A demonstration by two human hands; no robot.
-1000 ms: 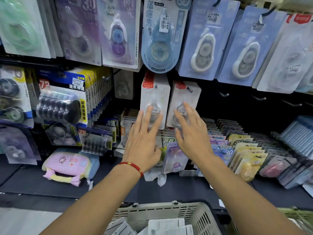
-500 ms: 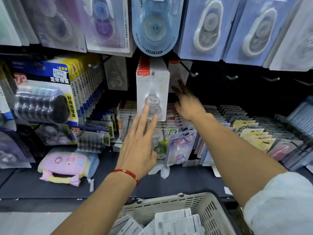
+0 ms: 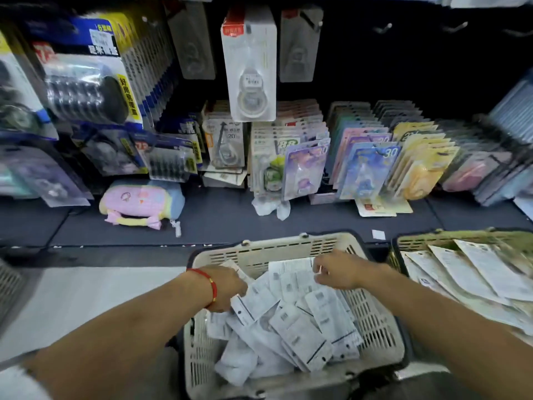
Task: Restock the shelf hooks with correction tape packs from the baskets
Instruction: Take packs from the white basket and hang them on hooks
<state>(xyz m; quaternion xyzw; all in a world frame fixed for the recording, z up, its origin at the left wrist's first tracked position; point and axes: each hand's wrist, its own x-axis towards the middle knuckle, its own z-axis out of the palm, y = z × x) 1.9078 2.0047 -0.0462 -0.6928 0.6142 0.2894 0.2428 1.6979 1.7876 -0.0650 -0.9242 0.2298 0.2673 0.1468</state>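
Head view: both hands down in the beige basket on loose correction tape packs, left hand grip hidden, right hand pinching one pack's edge; likely light, stiff, slippery cards, best taken near hang-hole.

The white basket is hard plastic with lots of little slots. The packs in it have dull white paper backs. The hanging pack has a shiny clear plastic front. The pink pouch looks like soft cloth. The shelf is dark and matt.
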